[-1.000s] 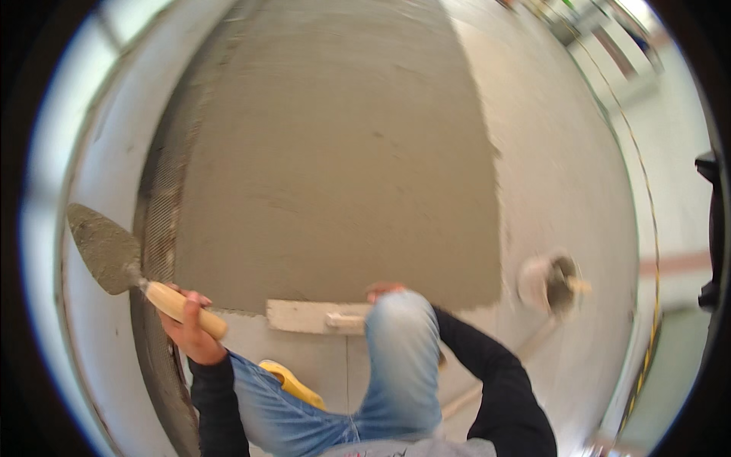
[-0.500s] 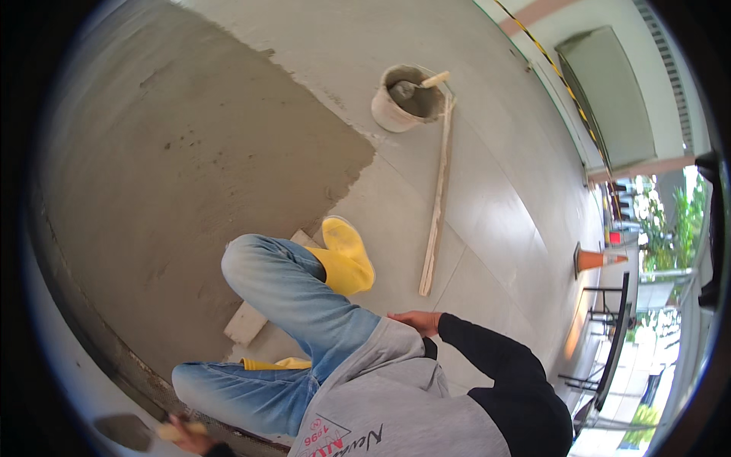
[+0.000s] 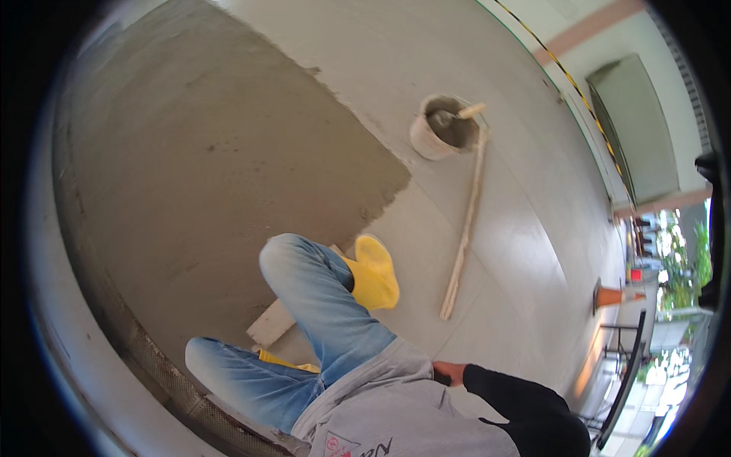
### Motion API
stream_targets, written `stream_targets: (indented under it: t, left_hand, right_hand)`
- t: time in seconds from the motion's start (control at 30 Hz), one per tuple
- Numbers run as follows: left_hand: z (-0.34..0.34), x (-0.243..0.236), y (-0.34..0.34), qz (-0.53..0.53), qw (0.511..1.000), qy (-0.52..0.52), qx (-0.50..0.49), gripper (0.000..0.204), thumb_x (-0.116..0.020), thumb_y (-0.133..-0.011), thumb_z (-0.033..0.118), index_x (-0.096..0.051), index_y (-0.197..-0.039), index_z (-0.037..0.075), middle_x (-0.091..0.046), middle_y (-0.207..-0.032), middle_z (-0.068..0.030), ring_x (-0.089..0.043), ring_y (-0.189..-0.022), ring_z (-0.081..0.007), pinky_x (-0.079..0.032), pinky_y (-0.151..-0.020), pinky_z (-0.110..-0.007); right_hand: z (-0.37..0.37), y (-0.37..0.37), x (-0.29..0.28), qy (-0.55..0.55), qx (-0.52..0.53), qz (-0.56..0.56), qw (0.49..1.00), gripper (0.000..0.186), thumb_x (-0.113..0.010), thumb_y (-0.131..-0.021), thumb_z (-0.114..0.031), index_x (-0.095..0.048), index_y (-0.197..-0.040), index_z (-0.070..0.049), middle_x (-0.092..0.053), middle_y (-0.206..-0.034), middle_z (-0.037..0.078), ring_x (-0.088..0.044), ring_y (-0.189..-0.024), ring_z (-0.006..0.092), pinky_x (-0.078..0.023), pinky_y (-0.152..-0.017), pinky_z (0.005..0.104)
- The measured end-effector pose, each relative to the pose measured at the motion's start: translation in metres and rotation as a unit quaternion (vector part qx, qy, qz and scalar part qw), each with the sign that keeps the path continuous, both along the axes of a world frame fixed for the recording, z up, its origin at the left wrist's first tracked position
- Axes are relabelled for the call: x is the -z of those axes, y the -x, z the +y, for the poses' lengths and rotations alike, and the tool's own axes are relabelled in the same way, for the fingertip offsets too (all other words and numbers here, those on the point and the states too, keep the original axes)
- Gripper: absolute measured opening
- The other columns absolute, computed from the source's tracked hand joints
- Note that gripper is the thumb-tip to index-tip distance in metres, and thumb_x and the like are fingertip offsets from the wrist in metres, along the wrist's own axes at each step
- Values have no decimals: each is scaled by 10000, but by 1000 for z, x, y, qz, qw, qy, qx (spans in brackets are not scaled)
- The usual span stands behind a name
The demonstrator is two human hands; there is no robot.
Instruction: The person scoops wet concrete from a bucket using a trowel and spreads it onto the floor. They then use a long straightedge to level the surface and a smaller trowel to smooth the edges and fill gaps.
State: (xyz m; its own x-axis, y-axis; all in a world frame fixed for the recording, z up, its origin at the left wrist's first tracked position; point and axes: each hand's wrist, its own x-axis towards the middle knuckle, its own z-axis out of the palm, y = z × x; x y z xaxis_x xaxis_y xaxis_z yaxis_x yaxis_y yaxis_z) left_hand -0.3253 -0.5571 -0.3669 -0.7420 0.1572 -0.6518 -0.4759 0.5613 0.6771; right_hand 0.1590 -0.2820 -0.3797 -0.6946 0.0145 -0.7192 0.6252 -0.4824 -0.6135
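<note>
My right hand (image 3: pixel 451 372) is down at my hip beside something dark, its fingertips hidden at the edge of my grey shirt. My left hand is out of view. A flat pale float (image 3: pixel 268 324) lies under my bent leg at the near edge of a broad patch of wet grey mortar (image 3: pixel 221 167), beside my yellow boot (image 3: pixel 373 278). A white bucket (image 3: pixel 430 141) of mortar, with a wooden-handled tool (image 3: pixel 470 111) in it, stands past the patch. From near the bucket a long pale batten (image 3: pixel 461 259) runs across the tiles toward me.
A narrow mesh-lined channel (image 3: pixel 156 358) runs along the wall at lower left. Yellow-and-black tape (image 3: pixel 579 91) follows the far edge. An orange cone (image 3: pixel 609 295) and black railing-like furniture (image 3: pixel 632 365) stand to the right, with greenery beyond.
My view has swung right from facing down the patch. My left hand with the trowel has left the frame. My right hand has moved from the float to my hip.
</note>
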Motion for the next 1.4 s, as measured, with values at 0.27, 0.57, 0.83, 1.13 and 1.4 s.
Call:
stream_targets:
  t: [0.27, 0.57, 0.83, 1.13, 1.4]
  left_hand:
    - [-19, -10, -32, -1, 998, 9, -63, 342, -667, -985, 288, -613, -1175, 9, -642, -999, -114, -632, -838, -239, -539, -780, -384]
    - [-42, -19, -77, -4, 992, 16, -128, 340, -647, -1003, 278, -603, -1210, 12, -650, -1035, -136, -649, -848, -267, -551, -760, -396]
    - [-74, -22, -104, -23, 987, 24, -158, 340, -630, -1019, 269, -595, -1241, 14, -657, -1067, -155, -664, -858, -293, -562, -742, -407]
    - [-136, -81, -18, 203, 944, -83, -245, 329, -708, -943, 285, -608, -1115, 23, -605, -905, -45, -577, -801, -145, -497, -792, -312]
    - [74, -134, 122, 358, 827, -260, -346, 360, -641, -931, 211, -528, -1237, 58, -579, -1178, -85, -597, -1099, -197, -498, -900, -333]
  right_hand:
    - [28, 39, -42, 255, 258, -337, 869, 392, -507, -1062, -348, -638, -1329, -93, -705, -1277, 34, -691, -1075, 149, -563, -928, 283]
    - [42, 96, -131, 220, 230, -390, 864, 410, -481, -1073, -347, -627, -1347, -81, -649, -1359, 48, -611, -1246, 193, -512, -1047, 366]
    - [10, -13, -17, 368, 259, -298, 842, 630, -674, -929, -498, -597, -1355, -40, -640, -1280, 246, -605, -1207, 394, -460, -1052, 488]
    - [270, 124, 18, -301, -461, -128, 825, 295, -673, -928, -377, -771, -1063, -134, -745, -1111, 103, -705, -1034, 307, -551, -866, 448]
    - [235, 423, 151, -444, -494, 202, 720, 566, -726, -915, -432, -578, -1304, -48, -663, -1216, 197, -620, -1178, 369, -492, -991, 482]
